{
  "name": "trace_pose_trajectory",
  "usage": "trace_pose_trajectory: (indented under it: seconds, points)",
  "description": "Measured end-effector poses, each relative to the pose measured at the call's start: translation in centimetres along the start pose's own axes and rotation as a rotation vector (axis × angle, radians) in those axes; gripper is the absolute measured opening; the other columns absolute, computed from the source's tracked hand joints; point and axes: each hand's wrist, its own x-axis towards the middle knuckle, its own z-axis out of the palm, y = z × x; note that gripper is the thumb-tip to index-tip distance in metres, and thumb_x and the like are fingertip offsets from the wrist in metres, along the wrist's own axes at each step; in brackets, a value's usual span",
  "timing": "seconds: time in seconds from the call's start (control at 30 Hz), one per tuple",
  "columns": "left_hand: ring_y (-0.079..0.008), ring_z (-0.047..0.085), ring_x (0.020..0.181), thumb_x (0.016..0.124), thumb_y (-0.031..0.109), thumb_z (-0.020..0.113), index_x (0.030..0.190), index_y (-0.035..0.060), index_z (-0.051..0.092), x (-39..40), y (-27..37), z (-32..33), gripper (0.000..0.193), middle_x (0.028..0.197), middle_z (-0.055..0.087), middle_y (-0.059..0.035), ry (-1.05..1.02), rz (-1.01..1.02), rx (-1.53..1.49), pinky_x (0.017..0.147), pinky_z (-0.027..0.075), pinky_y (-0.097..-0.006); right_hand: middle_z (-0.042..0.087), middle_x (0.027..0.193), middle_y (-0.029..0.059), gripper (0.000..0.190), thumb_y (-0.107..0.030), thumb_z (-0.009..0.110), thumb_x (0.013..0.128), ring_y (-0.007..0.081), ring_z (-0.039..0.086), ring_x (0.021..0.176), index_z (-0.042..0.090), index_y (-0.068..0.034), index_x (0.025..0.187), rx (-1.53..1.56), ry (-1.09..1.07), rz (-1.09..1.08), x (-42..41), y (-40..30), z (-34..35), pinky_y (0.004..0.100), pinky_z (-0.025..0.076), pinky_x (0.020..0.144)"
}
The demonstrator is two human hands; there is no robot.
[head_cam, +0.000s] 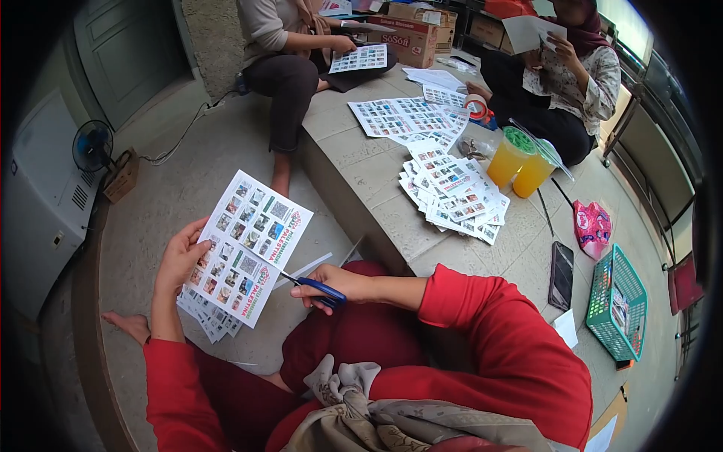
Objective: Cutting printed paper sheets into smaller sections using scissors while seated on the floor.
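My left hand (183, 254) grips the left edge of a printed paper sheet (251, 248) bearing small photos and writing. Blue-handled scissors (322, 292) are in my right hand (333, 285), with their blades at the sheet's right edge, between its two printed halves. How far the cut runs I cannot tell. Under the held sheet, more printed sheets (212, 318) lie fanned low by my left forearm, and a thin white paper strip (303, 270) lies just beyond the scissors. A heap of smaller printed sheets (457, 195) rests on the raised tiled ledge ahead to the right.
Two people sit ahead, one holding a printed sheet (358, 59), the other a white paper (525, 34). On the ledge are larger printed sheets (395, 116), a tape roll (475, 105), two orange drinks (519, 164), a phone (561, 275) and a green basket (618, 305). A fan (93, 146) stands left.
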Motion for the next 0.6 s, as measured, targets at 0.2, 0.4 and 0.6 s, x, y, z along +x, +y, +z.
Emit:
trace_pose_trajectory:
  seconds: [0.2,0.4,0.6]
  points:
    - [-0.0046,0.054,0.072,0.078,-0.002,0.052,0.129,0.0019,0.037,-0.1,0.7,-0.1,0.054,0.085,0.059,-0.0036,-0.015,0.083,0.056,0.063,0.043,-0.0181,0.053,0.056,0.0020,0.041,-0.041,0.061,0.079,0.0078,0.051,0.043,0.057,-0.002,0.067,-0.075,-0.072,-0.051,-0.1,-0.2,-0.8,0.0193,0.041,0.039]
    - [-0.0028,0.050,0.067,0.079,0.002,0.054,0.129,0.0056,0.039,-1.6,-0.2,-0.6,0.052,0.086,0.058,-0.0033,-0.031,0.245,-0.042,0.059,0.042,-0.0164,0.053,0.055,0.0037,0.036,-0.034,0.060,0.082,0.0079,0.051,0.044,0.058,0.001,0.070,-0.182,-0.071,-0.142,0.5,0.4,-0.7,0.0198,0.038,0.044]
    - [-0.0014,0.052,0.069,0.081,0.003,0.052,0.130,0.0052,0.037,-1.9,0.6,-0.6,0.051,0.092,0.060,-0.0042,-0.061,0.259,-0.014,0.059,0.043,-0.0152,0.053,0.054,0.0036,0.037,-0.034,0.059,0.082,0.0081,0.050,0.045,0.058,0.001,0.072,-0.236,-0.065,-0.183,0.5,0.0,-0.6,0.0200,0.038,0.046]
